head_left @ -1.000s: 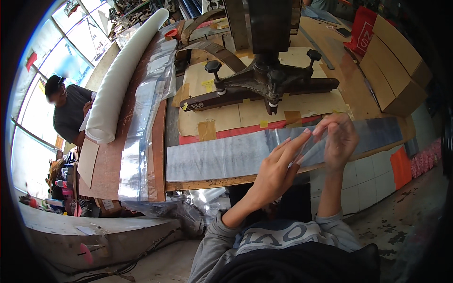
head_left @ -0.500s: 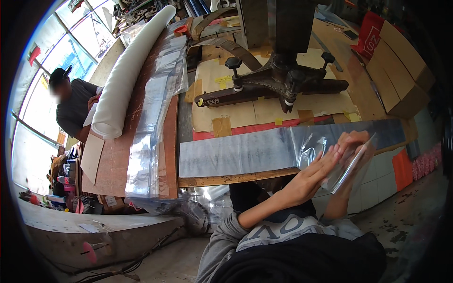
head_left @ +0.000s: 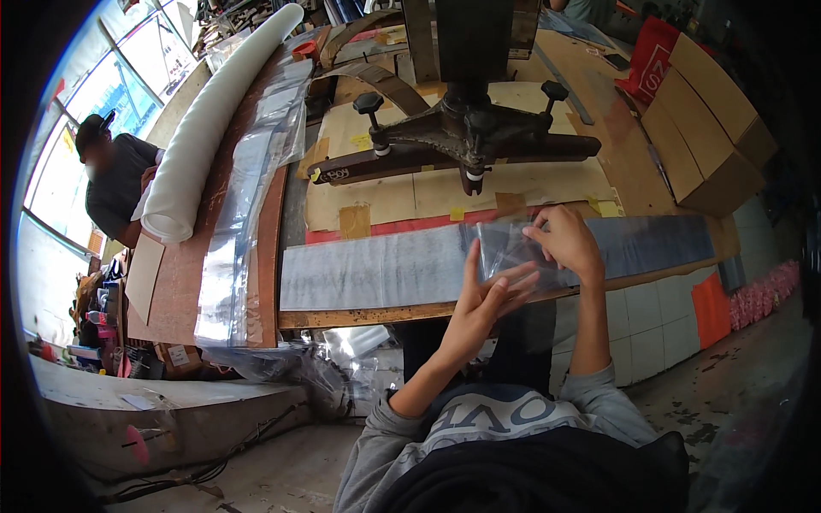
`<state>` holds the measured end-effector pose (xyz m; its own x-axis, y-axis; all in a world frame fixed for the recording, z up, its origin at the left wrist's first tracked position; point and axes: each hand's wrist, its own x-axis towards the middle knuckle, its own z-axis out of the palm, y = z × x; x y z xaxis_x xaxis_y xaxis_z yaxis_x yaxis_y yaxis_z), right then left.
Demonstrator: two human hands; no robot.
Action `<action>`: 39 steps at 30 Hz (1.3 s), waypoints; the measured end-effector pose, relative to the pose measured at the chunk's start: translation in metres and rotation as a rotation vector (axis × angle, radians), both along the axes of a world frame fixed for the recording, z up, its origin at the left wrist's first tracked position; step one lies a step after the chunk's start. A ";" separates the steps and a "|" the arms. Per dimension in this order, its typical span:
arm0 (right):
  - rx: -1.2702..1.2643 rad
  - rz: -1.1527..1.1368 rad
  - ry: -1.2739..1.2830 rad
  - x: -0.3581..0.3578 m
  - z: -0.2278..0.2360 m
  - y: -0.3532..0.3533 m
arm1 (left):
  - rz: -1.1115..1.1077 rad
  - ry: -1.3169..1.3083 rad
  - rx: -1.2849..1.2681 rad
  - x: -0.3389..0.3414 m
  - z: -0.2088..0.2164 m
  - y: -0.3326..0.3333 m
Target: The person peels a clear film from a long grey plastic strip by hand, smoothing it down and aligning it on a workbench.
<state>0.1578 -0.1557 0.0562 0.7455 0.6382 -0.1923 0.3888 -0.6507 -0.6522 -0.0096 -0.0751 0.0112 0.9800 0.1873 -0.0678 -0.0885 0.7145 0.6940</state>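
Observation:
A long grey-silver strip of plastic sheets lies along the table's front edge. Over its middle, a clear plastic sheet hangs from my right hand, whose thumb and fingertips are pinched on it. Just left of that and nearer to me, my left hand has its fingers spread and holds nothing. Its fingertips are close to the clear sheet; whether they touch it I cannot tell. Behind the strip stands a dark metal press with a cross-shaped foot over a pale board.
A big white roll and a stack of clear plastic sheets lie on the left table. An open cardboard box and a red bag sit at the right. Another person is at the far left.
My hands have moved left and come apart, the left one spreading its fingers. The clear sheet has shifted left from the right end to over the strip's middle. The view has turned slightly.

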 end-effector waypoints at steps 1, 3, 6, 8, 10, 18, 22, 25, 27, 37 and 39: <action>0.003 0.001 0.004 0.000 -0.002 -0.003 | 0.094 -0.033 0.160 -0.004 0.000 -0.004; 0.027 -0.035 0.039 -0.008 -0.004 -0.012 | 0.187 -0.053 0.322 -0.009 -0.002 -0.008; 0.095 -0.109 0.082 -0.020 0.002 -0.018 | 0.135 -0.028 0.638 -0.014 -0.010 -0.014; 0.134 -0.145 0.084 -0.028 0.001 -0.022 | 0.144 -0.006 0.765 -0.016 -0.013 -0.016; 0.174 -0.185 0.077 -0.033 0.000 -0.026 | 0.209 -0.010 0.907 -0.018 -0.015 -0.019; 0.240 -0.170 0.026 -0.055 0.001 -0.041 | 0.285 -0.006 1.089 -0.041 0.000 -0.031; 0.280 -0.164 0.026 -0.057 -0.009 -0.043 | 0.302 0.067 1.103 -0.046 0.004 -0.031; 0.333 -0.158 -0.006 -0.057 -0.017 -0.040 | 0.373 0.067 1.144 -0.045 -0.004 -0.026; 0.340 -0.179 -0.029 -0.056 -0.013 -0.028 | 0.441 0.073 1.080 -0.036 -0.006 -0.016; 0.338 -0.228 -0.222 -0.029 -0.046 0.018 | 0.526 0.205 1.447 -0.001 -0.015 0.035; 0.327 -0.242 -0.232 -0.026 -0.048 0.021 | 0.554 0.164 1.646 -0.002 -0.006 0.040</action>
<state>0.1321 -0.1343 0.0080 0.8798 0.4403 0.1792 0.4111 -0.5151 -0.7521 -0.0114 -0.0354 0.0052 0.7849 0.4384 0.4378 0.0817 -0.7737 0.6282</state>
